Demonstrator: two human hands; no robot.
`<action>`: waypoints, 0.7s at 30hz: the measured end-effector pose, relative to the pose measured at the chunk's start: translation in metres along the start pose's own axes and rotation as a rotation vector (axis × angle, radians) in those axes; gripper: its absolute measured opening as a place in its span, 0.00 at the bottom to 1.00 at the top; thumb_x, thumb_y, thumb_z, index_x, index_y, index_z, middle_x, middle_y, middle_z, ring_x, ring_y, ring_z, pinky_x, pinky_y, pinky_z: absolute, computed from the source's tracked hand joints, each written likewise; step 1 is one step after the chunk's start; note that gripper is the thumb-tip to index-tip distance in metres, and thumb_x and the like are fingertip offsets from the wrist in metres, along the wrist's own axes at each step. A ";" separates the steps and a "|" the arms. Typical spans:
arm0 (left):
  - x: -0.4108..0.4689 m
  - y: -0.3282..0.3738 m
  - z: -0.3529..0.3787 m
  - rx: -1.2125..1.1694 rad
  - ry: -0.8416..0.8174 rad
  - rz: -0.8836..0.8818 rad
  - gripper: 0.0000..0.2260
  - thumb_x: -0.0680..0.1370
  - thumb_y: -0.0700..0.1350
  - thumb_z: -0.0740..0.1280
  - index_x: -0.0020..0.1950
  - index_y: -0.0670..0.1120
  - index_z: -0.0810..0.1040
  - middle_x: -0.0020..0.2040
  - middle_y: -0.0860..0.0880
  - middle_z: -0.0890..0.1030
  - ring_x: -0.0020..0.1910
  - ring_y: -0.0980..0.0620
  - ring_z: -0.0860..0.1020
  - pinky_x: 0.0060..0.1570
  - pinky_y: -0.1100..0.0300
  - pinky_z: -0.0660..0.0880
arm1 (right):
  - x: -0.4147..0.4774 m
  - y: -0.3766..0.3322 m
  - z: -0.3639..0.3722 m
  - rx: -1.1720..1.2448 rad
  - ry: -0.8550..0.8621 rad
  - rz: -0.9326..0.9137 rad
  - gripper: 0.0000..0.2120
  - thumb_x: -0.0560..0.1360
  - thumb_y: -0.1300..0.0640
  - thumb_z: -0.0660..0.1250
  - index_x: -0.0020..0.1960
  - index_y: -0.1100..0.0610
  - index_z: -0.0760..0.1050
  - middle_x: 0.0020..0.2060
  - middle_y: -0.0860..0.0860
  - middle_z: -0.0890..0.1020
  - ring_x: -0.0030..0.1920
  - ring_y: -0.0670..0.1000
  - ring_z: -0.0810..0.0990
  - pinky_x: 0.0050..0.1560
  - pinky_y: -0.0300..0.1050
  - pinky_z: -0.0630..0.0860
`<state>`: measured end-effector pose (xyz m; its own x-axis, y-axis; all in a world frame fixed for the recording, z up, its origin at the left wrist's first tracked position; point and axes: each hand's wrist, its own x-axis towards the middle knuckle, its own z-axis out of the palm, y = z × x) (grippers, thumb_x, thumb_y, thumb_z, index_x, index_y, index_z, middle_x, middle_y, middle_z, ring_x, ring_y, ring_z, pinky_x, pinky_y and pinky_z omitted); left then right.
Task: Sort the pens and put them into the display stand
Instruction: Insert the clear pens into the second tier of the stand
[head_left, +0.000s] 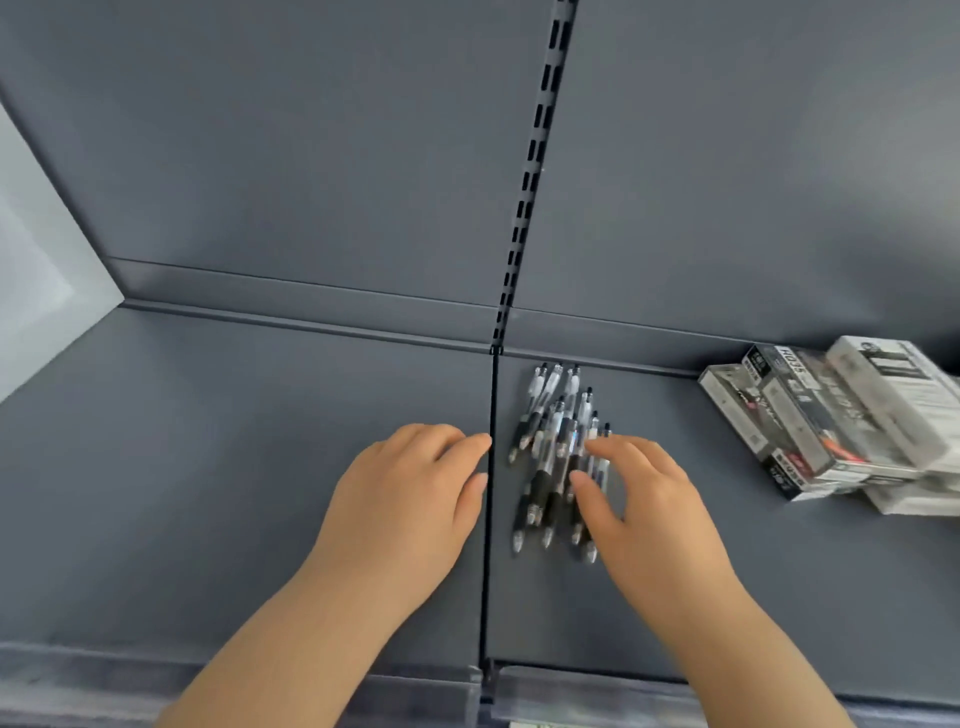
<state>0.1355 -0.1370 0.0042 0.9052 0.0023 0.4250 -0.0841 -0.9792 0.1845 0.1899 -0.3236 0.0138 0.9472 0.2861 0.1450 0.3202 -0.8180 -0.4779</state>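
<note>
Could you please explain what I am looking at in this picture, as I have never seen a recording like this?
There is no machine here: a person works with bare hands. The one picture comes from a camera worn on the head, looking forward and down, so both forearms enter from the bottom. The surface is a grey shop shelf. A loose pile of black-and-clear pens lies just right of the seam between two shelf panels, and a stack of printed boxes sits further right. The left hand rests on the shelf and holds nothing. The right hand lies on the pile; whether it already pinches a pen I cannot tell.
</note>
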 end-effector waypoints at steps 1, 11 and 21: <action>0.004 0.009 0.004 0.001 -0.014 -0.006 0.12 0.70 0.45 0.73 0.53 0.48 0.82 0.44 0.53 0.82 0.43 0.51 0.82 0.34 0.58 0.77 | 0.004 0.009 -0.003 0.013 -0.023 0.006 0.16 0.77 0.49 0.62 0.64 0.50 0.72 0.61 0.44 0.73 0.56 0.49 0.75 0.52 0.37 0.67; 0.022 0.048 0.027 0.027 -0.053 -0.103 0.09 0.69 0.44 0.74 0.48 0.50 0.83 0.39 0.55 0.82 0.38 0.53 0.81 0.27 0.62 0.73 | 0.054 0.049 0.000 -0.140 -0.276 0.084 0.13 0.79 0.51 0.58 0.39 0.58 0.66 0.36 0.52 0.73 0.36 0.53 0.70 0.31 0.42 0.63; 0.088 0.055 0.049 0.096 -0.351 -0.390 0.08 0.80 0.45 0.58 0.54 0.46 0.75 0.50 0.48 0.74 0.47 0.47 0.75 0.42 0.53 0.74 | 0.072 0.040 -0.009 -0.191 -0.501 0.164 0.16 0.77 0.51 0.57 0.34 0.57 0.63 0.32 0.50 0.70 0.31 0.50 0.68 0.31 0.41 0.65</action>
<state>0.2304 -0.2010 0.0084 0.9479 0.3181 0.0163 0.3102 -0.9334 0.1803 0.2714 -0.3401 0.0132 0.8755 0.3114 -0.3694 0.2111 -0.9343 -0.2872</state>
